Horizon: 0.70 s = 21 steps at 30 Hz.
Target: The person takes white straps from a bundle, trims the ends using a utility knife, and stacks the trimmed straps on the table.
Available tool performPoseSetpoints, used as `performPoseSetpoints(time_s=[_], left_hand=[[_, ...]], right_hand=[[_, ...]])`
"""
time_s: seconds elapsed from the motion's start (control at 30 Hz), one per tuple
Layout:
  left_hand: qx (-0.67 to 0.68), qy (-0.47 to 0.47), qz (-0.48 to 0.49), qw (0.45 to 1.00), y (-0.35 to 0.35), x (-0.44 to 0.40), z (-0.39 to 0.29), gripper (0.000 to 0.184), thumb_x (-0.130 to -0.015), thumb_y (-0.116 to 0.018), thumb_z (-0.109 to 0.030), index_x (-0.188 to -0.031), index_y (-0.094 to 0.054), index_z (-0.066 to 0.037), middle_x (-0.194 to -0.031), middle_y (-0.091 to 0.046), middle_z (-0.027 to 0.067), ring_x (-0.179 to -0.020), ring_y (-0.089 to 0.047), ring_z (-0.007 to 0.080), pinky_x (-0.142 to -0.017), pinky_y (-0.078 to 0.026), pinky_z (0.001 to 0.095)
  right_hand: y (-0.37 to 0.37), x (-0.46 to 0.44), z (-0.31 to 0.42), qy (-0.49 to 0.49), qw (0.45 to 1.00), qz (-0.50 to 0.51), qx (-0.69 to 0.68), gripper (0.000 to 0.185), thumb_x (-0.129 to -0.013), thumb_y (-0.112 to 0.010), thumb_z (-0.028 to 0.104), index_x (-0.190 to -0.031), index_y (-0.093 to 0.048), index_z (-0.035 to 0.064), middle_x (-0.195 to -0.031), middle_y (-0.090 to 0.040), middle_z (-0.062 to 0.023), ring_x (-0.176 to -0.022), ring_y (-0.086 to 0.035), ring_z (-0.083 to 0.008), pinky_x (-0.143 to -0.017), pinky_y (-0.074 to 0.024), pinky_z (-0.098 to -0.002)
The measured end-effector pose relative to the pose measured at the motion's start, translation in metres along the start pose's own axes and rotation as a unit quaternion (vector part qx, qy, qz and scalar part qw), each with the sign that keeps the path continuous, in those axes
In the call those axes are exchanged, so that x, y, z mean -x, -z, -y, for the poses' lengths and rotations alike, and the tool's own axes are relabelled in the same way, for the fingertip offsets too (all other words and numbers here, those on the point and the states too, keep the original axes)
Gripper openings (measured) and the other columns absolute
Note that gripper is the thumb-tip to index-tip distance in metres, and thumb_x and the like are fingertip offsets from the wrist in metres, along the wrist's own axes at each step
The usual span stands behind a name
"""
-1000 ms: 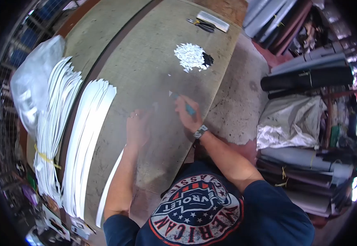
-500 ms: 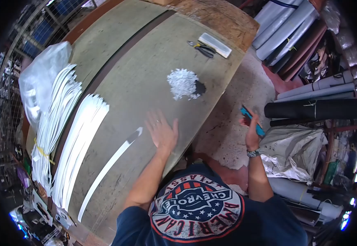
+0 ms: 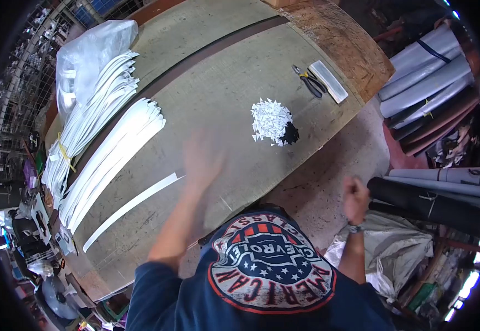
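My left hand is smeared by motion over the table, at the upper end of a single white strip. Its fingers are too blurred to read. Off the table's near edge, my right hand is closed, with a watch at the wrist. Whatever it holds, if anything, is hidden. A fanned stack of white strips lies left of the single strip. Beyond my left hand sits a pile of small white triangular offcuts, with a dark piece at its edge.
Pliers lie beside a white rectangular box near the table's right edge. A tied bundle of white strips and a clear plastic bag are at the left. Rolls of material and a silvery sheet stand at the right.
My view has shifted. My left hand, flat and spread before, is now blurred beside the strip's end. The turquoise and black tool seen in my right hand before no longer shows.
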<state>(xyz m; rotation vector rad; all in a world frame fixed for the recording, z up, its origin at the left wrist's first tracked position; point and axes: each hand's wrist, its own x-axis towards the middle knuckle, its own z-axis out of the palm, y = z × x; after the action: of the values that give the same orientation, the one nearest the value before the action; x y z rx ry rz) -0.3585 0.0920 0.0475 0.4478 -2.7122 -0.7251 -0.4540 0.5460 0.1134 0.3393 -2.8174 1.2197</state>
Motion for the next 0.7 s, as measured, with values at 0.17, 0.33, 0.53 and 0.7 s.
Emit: performPoseSetpoints(time_s=[0.17,0.33,0.53,0.7], left_hand=[[-0.091,0.078,0.037,0.992,0.05,0.087,0.064,0.046,-0.094,-0.08,-0.026,-0.137,-0.073,-0.012,-0.163,-0.051,0.017,-0.156,-0.041,0.0393,-0.13,-0.029,0.0568],[-0.099,0.07,-0.037,0.992,0.061,0.108,0.04,0.033,-0.095,-0.079,-0.02,-0.126,-0.077,-0.011,-0.159,-0.056,0.0149,-0.153,-0.046,0.0378,-0.129,-0.031,0.0578],[-0.058,0.172,-0.092,0.979,0.039,0.196,0.03,0.037,-0.092,-0.079,-0.018,-0.128,-0.074,-0.01,-0.156,-0.058,0.0135,-0.151,-0.047,0.0373,-0.127,-0.034,0.0578],[-0.076,0.182,-0.098,0.975,0.033,0.201,0.036,0.046,-0.095,-0.076,-0.028,-0.137,-0.069,-0.011,-0.156,-0.057,0.0127,-0.152,-0.046,0.0355,-0.127,-0.034,0.0557]], right_hand=[[-0.12,-0.027,0.071,0.167,0.965,0.194,-0.059,0.028,-0.097,-0.077,0.022,-0.118,-0.069,0.0049,-0.098,-0.071,-0.0212,-0.088,-0.071,-0.041,-0.078,-0.056,-0.0468],[-0.227,-0.052,0.103,0.305,0.909,0.284,-0.026,0.039,-0.097,-0.075,0.019,-0.132,-0.063,0.0077,-0.116,-0.067,-0.0197,-0.1,-0.069,-0.0451,-0.081,-0.0567,-0.0518],[-0.289,-0.071,0.143,0.351,0.89,0.287,0.034,0.043,-0.096,-0.073,0.02,-0.136,-0.062,0.0067,-0.125,-0.063,-0.0165,-0.112,-0.063,-0.0426,-0.091,-0.0518,-0.0535],[-0.324,-0.041,0.178,0.467,0.844,0.262,0.036,0.048,-0.095,-0.075,0.026,-0.138,-0.063,0.0088,-0.139,-0.058,-0.012,-0.133,-0.052,-0.0371,-0.109,-0.042,-0.0531]])
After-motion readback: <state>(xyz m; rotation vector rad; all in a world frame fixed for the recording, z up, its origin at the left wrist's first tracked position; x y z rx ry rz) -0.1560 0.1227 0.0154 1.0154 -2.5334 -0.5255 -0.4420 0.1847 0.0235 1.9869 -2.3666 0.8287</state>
